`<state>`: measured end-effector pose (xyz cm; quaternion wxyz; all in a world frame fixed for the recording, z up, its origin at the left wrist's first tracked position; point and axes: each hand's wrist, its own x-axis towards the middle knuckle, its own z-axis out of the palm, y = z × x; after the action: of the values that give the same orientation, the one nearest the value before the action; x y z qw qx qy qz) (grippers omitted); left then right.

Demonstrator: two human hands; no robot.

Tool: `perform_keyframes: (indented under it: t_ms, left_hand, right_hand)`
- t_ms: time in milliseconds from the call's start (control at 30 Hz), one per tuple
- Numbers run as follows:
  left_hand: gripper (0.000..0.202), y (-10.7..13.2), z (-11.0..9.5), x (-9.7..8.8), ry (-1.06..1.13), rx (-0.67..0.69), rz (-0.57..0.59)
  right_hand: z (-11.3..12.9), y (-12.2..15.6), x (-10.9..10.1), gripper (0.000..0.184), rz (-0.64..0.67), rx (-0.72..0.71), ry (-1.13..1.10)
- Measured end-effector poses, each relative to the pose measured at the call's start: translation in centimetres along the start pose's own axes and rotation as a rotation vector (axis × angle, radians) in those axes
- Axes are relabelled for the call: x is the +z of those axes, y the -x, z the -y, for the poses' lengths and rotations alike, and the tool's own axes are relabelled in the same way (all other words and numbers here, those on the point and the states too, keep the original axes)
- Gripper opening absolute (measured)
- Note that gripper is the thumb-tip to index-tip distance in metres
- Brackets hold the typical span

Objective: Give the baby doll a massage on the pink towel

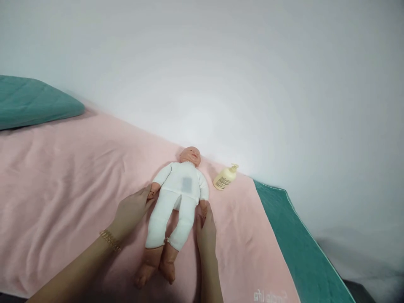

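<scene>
A baby doll (pixel 164 189) lies on its back, with a white cloth body, a grey patch on the chest and bare plastic head, hands and feet. My left hand (pixel 133 210), wearing a gold bracelet (pixel 110 240) at the wrist, has its fingers closed at the doll's hand on the left side. On the other side my right hand (pixel 207 233) grips the doll's other hand between thumb and fingers. Just right of the doll, a pale yellow pump bottle (pixel 224 177) with dark print leans over at a tilt.
Beneath everything spreads a wrinkled pink blanket (pixel 78 181). A green pillow (pixel 38 103) rests at the far left. Green fabric (pixel 299 240) shows past the blanket's right edge. Behind the bed rises a plain white wall (pixel 202 75).
</scene>
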<state>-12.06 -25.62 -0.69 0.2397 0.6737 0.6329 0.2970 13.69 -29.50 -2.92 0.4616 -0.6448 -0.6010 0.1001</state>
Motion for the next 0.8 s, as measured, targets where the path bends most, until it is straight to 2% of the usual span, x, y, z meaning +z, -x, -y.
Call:
perform_keyframes:
  t_ms: [100, 200, 300, 433, 567, 667, 800]
  left_hand:
    - [0.036, -0.3, -0.3, -0.4, 0.003, -0.048, 0.046]
    - [0.036, -0.8, -0.4, -0.8, 0.014, -0.111, 0.044]
    - [0.038, -1.5, -0.5, -1.1, 0.032, -0.142, -0.007]
    - [0.036, -3.5, -0.8, -1.6, 0.107, -0.094, -0.132]
    - [0.053, -6.9, -1.4, -1.9, 0.226, -0.009, -0.265]
    - [0.054, -9.7, -2.1, -1.6, 0.295, 0.064, -0.324]
    - [0.051, -13.5, -2.8, -0.2, 0.336, 0.151, -0.37]
  right_hand:
    - [0.5, -0.1, 0.1, 0.041, 0.061, -0.007, 0.033]
    - [0.7, -0.3, 0.1, 0.039, 0.107, 0.002, 0.026]
    - [0.9, -0.6, 0.1, 0.036, 0.041, 0.065, -0.029]
    - [1.4, -2.2, 0.0, 0.045, -0.077, 0.13, -0.072]
    - [2.0, -5.9, -0.1, 0.044, -0.195, 0.175, -0.172]
    - [1.9, -9.7, 0.3, 0.039, -0.178, 0.156, -0.247]
    - [1.2, -14.6, 1.6, 0.034, -0.128, 0.122, -0.233]
